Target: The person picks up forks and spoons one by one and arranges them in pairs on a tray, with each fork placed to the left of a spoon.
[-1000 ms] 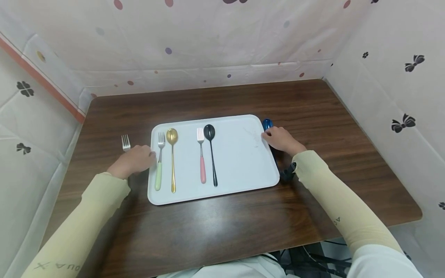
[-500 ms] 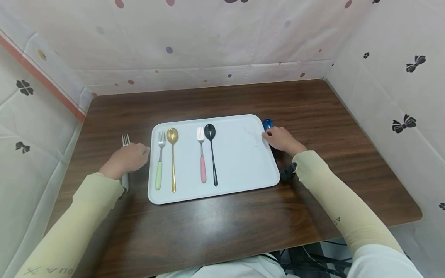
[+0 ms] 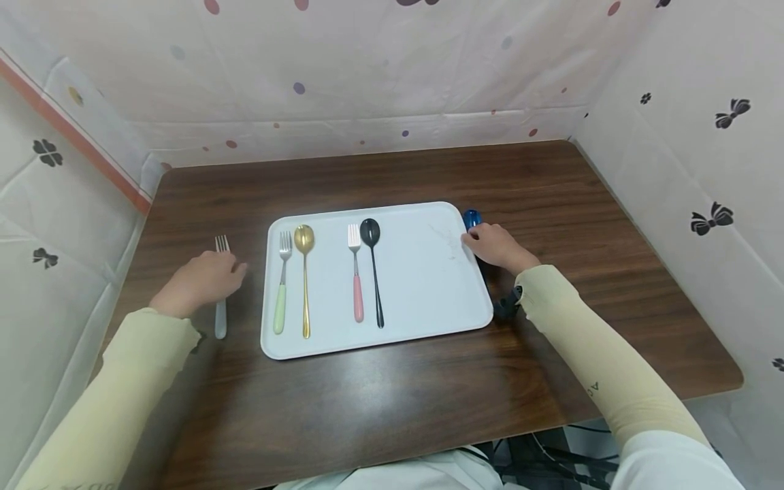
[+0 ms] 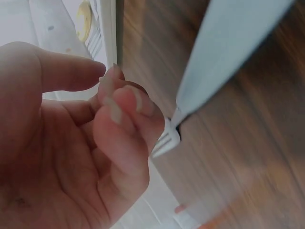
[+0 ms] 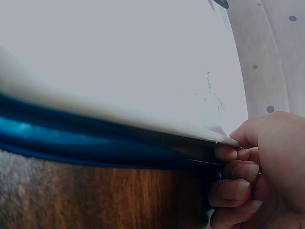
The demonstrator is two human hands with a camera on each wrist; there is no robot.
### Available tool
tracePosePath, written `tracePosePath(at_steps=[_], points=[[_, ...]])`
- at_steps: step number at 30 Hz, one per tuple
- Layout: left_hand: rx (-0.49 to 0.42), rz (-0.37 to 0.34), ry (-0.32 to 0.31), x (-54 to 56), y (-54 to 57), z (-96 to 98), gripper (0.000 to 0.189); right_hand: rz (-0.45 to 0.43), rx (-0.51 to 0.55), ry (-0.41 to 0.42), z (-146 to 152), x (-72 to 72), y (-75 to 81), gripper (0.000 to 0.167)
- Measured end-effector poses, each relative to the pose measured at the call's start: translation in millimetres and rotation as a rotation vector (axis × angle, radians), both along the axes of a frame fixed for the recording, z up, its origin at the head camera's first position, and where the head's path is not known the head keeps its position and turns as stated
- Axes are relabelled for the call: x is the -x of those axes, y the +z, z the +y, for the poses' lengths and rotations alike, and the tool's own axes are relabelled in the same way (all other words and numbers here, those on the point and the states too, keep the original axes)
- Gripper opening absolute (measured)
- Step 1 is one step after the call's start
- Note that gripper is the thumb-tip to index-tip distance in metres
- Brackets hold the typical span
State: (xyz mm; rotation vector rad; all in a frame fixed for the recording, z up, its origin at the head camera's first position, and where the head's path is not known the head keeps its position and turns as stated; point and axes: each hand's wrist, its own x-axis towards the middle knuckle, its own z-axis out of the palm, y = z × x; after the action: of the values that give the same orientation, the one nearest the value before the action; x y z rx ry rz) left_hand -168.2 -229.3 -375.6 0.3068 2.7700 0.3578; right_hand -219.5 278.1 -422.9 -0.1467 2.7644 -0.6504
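A white tray (image 3: 429, 279) lies on the wooden table, its right rim pinched between the thumb and finger of my right hand (image 3: 496, 245). A glossy blue utensil (image 5: 71, 138) with a rounded end runs along that rim, partly hidden by the hand. Off the tray's left side, my left hand (image 3: 202, 280) hovers over a fork (image 3: 220, 323) with a pale handle, its fingers loosely bent and holding nothing. On the tray lie a green-handled fork (image 3: 280, 306), a gold spoon (image 3: 304, 239), a pink-handled fork (image 3: 358, 299) and a black spoon (image 3: 370, 233).
The brown table (image 3: 367, 408) extends around the tray on all sides. Patterned white sheets (image 3: 367, 75) hang behind it and at both sides. Dark cables (image 3: 551, 452) show below the front edge.
My left hand has moved left, away from the tray's left edge, uncovering the pale fork's handle. The right hand and the tray look unmoved.
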Motion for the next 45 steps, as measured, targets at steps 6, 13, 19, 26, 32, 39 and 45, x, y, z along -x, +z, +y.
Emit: tracePosePath(at_steps=[6, 13, 19, 26, 32, 39, 45], points=[[-0.002, -0.004, 0.018, 1.0, 0.6, -12.9, 0.037, 0.007, -0.003, 0.001, 0.9, 0.3, 0.2, 0.039], [0.003, -0.037, 0.009, 0.7, -4.5, -22.8, 0.04, 0.001, 0.01, 0.001, 1.8, 0.6, 1.0, 0.038], [0.034, -0.069, 0.018, -2.0, -7.5, -28.7, 0.039, 0.004, 0.019, 0.005, 1.5, 0.9, 1.8, 0.038], [0.055, -0.1, 0.026, -4.4, -13.5, -31.7, 0.038, -0.002, 0.034, 0.006, 1.0, 0.4, 2.9, 0.037], [0.061, -0.105, 0.025, -5.0, -15.8, -31.5, 0.037, -0.005, 0.033, 0.005, 1.0, 0.0, 3.1, 0.038], [0.057, -0.094, 0.023, -6.5, -16.7, -30.8, 0.035, -0.004, 0.029, 0.002, 1.8, 1.3, 1.4, 0.038], [0.061, -0.084, 0.003, -6.2, -16.8, -29.7, 0.033, -0.005, 0.027, 0.0, 2.0, 2.2, 1.3, 0.038]])
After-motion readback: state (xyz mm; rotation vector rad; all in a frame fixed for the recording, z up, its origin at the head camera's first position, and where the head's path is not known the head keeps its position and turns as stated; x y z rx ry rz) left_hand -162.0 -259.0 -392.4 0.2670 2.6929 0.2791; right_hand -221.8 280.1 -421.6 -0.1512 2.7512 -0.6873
